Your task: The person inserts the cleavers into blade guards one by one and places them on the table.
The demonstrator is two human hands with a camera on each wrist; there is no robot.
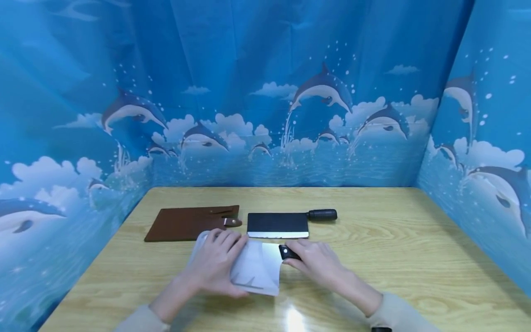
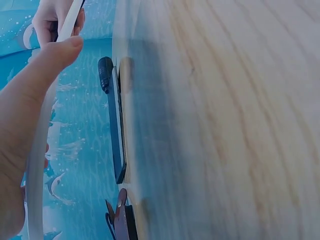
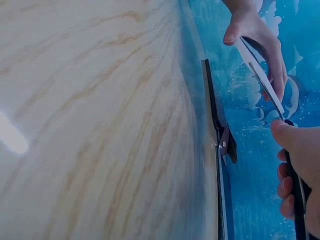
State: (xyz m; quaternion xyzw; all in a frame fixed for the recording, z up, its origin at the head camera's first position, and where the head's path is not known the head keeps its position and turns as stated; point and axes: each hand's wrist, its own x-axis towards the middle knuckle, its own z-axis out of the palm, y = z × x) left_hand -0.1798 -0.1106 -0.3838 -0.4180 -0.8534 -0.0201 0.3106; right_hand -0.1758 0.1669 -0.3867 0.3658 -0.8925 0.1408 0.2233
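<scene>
A cleaver with a bright metal blade (image 1: pixel 272 258) and a black handle (image 1: pixel 287 252) is held above the table. My right hand (image 1: pixel 318 263) grips the handle. A pale, translucent white knife sleeve (image 1: pixel 250 263) covers much of the blade, and metal shows at the handle end. My left hand (image 1: pixel 217 263) holds the sleeve across its width, the thumb on the near side. In the left wrist view the left thumb (image 2: pixel 52 57) lies along the sleeve, seen edge-on. Fingers of the right hand (image 3: pixel 302 155) curl round the handle in the right wrist view.
Just beyond the hands lies a second cleaver (image 1: pixel 278 223), its blade dark with a shiny edge, its black handle pointing right. Left of it a brown leather sheath (image 1: pixel 186 223) with a snap strap lies flat. A dolphin-printed curtain (image 1: pixel 265 92) surrounds the wooden table (image 1: pixel 394 240).
</scene>
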